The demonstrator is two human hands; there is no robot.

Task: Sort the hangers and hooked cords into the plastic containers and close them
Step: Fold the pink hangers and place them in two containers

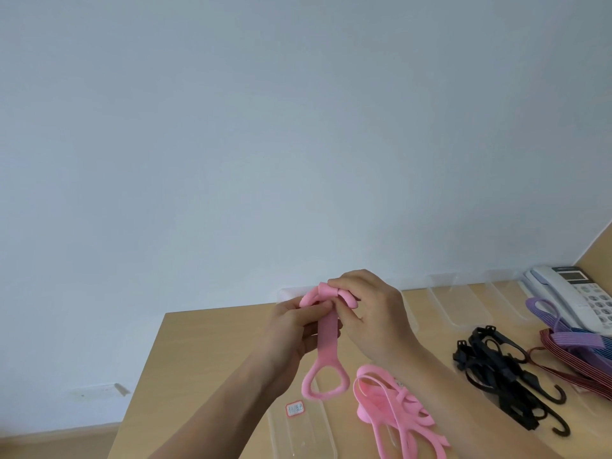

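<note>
Closest to me, just left of the pink pile (394, 405), lies a clear container (308, 435) with a small label (294, 409) at its far end; it looks open and I see nothing in it. Further left of the pile the table (205, 359) ends in a bare edge with floor below, so I'd keep my elbow in on that side. Above and left of the pile my left hand (294, 326) is curled round the strap of one pink hanger (326, 346), its loop dangling free over the table, while my right hand (374, 313) pinches the hanger's folded top end. Whether the pile itself sits in a tray, I cannot tell. Right of the pile the black hooked cords (496, 376) lie loose, and beyond them the striped cords (579, 356) against a telephone (576, 293). Behind the pile, by the wall, more clear pieces (463, 306) lie unclosed. I judge the sorting barely begun: nothing boxed, nothing shut. Open room is mostly left of the pile; the right is crowded.
</note>
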